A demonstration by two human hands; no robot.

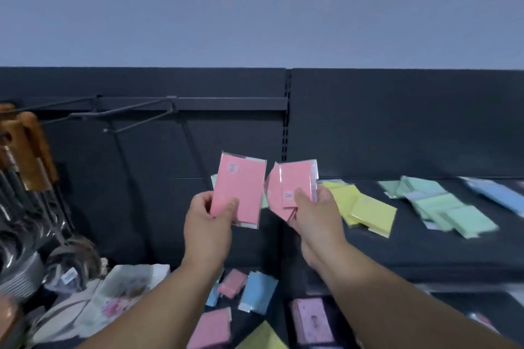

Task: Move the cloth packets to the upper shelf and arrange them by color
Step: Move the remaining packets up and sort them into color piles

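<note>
My left hand [208, 219] grips one pink cloth packet [241, 185] upright in front of the dark shelving. Beside it, my right hand [314, 214] holds a few pink packets [295, 181] fanned together. To the right, the upper shelf [411, 252] carries yellow packets [365, 208], green packets [436, 204] and blue packets [499, 193] in loose groups from left to right. Under my arms, on a lower level, lie more pink packets [211, 330] and blue packets [258, 293] and a yellow one [265, 337].
Dark back panels with a slotted upright [287, 113] stand behind the hands. Bare metal hooks [136, 115] jut out at the left. Kitchen utensils with wooden handles [28, 156] hang at far left, with bagged goods [119, 292] below them.
</note>
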